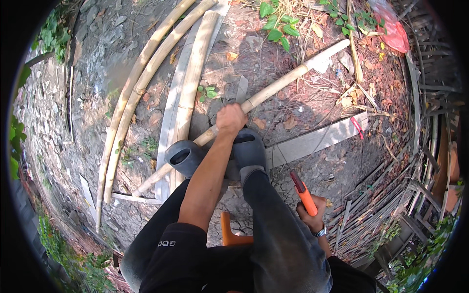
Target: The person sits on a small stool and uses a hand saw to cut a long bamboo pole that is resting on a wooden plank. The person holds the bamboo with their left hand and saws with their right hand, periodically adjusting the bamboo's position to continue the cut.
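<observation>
My left hand [232, 118] is closed around a long bamboo pole [293, 74]. The pole slants from the lower left, near my feet, up to the far right. My right hand [312, 213] grips an orange-handled tool [305, 198] beside my right knee. A dark red part sits at the handle's front end, pointing up and left; its blade, if any, is too thin to make out. Two grey shoes [184, 157] flank my left forearm, close to the pole. A flat grey plank [312, 141] lies right of my feet, with a red cutter knife [357, 128] on its far end.
Two curved bamboo poles [139, 90] lie on the left, with a thicker bamboo piece [191, 83] and a long grey board [170, 110] beside them. An orange seat [233, 234] shows beneath me. Thin sticks [361, 210] are heaped at right; a red plastic bag [393, 31] lies far right.
</observation>
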Demonstrator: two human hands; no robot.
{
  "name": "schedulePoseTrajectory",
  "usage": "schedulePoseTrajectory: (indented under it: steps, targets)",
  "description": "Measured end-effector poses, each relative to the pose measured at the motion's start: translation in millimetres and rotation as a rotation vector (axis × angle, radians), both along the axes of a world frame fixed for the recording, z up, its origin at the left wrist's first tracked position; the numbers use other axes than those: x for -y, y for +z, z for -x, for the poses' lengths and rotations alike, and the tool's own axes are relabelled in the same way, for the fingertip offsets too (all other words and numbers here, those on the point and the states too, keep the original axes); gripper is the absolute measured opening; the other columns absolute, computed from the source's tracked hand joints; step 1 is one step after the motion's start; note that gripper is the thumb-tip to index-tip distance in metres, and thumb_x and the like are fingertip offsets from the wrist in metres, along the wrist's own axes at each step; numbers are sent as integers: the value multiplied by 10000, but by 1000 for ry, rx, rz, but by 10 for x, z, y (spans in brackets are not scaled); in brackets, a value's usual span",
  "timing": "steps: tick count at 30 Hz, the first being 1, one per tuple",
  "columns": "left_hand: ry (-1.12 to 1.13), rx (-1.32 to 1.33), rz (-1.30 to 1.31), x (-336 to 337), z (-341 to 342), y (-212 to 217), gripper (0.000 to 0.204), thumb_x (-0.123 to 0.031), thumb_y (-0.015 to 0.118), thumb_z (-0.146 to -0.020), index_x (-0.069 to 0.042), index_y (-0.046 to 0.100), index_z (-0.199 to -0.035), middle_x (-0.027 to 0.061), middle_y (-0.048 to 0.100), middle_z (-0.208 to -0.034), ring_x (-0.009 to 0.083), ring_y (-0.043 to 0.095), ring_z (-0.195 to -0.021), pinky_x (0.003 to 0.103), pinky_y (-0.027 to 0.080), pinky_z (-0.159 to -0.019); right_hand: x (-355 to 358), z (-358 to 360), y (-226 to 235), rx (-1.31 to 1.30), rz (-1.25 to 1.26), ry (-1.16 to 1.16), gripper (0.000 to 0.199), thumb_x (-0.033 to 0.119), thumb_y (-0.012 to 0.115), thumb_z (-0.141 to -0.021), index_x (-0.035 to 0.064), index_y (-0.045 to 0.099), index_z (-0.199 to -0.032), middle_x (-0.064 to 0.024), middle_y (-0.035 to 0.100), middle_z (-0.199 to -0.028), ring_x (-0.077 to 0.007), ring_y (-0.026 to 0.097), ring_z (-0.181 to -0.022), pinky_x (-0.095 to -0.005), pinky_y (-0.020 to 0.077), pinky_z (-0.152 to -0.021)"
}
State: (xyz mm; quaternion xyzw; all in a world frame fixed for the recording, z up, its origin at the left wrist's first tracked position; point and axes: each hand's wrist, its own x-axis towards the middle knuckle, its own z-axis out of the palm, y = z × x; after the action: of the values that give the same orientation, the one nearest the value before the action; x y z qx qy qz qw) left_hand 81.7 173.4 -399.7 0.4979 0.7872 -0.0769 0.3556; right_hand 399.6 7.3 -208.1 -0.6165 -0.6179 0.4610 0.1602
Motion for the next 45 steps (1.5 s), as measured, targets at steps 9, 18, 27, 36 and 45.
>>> schedulePoseTrajectory:
  steps: [9, 18, 27, 36, 45]
  targets:
    - [20, 11, -80, 56, 3, -83, 330, -347, 756, -866, -71, 796, -1042, 217, 775, -1026, 377, 757, -1003, 459, 600, -918, -44, -19, 58, 9, 31, -13, 48, 14, 677, -714, 10, 637, -689, -48, 564, -566, -125, 547, -483, -297, 452, -511]
    - [-26, 29, -70, 60, 37, -102, 343, -357, 747, -875, -74, 784, -1066, 218, 774, -1023, 378, 754, -1007, 457, 598, -922, -125, -52, 102, 20, 38, -13, 28, 11, 676, -708, 6, 649, -701, -49, 564, -565, -118, 542, -486, -293, 454, -514]
    - [-43, 22, -83, 83, 32, -51, 276, -296, 713, -888, -61, 790, -1010, 214, 775, -1027, 368, 761, -995, 448, 606, -904, -111, 2, 131, 30, 7, 9, 104, 33, 670, -695, 19, 579, -645, -55, 515, -540, -143, 495, -448, -298, 420, -497]
    - [-7, -37, -75, 58, 33, -94, 284, -299, 732, -877, -71, 798, -1033, 196, 778, -1063, 365, 758, -1020, 439, 603, -919, -242, -106, 44, 25, 34, -113, 83, 31, 666, -712, 2, 598, -674, -47, 522, -547, -120, 488, -464, -298, 400, -490]
    - [20, -15, -28, 34, 15, -92, 431, -396, 797, -841, -56, 770, -1105, 220, 767, -1077, 381, 743, -1042, 466, 591, -943, -67, -50, -17, 40, 8, -129, 91, 69, 694, -682, 35, 614, -653, -77, 524, -537, -190, 524, -436, -315, 431, -485]
